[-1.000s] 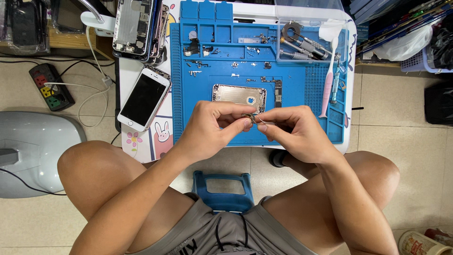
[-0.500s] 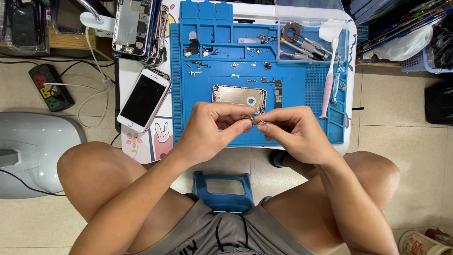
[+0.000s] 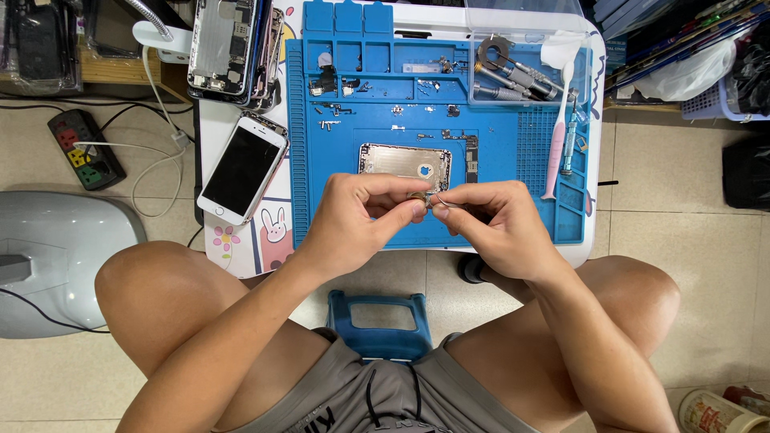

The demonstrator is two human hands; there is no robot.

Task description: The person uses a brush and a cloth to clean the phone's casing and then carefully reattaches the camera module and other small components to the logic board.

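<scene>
Two hands meet above the near edge of the blue work mat [image 3: 513, 216], and both pinch one tiny metal part [image 3: 426, 199] between them. The left hand [image 3: 357, 224] has its fingers closed narrow on the part from the left; the right hand [image 3: 497, 224] nips it from the right with thumb and forefinger tips. The part is too small to identify.

Progress, as judged: disassembly looks well advanced. The gold phone back shell [image 3: 405, 164] lies stripped on the mat just beyond the hands, the detached screen [image 3: 243, 167] rests on the desk [image 3: 241, 248] to the left, and small screws and components sit sorted across the mat's upper area. Whether the part is coming off or going back cannot be told.

Against the earlier frames: hands, part, shell and screen hold the same positions; only slight finger adjustment, if any.
</scene>
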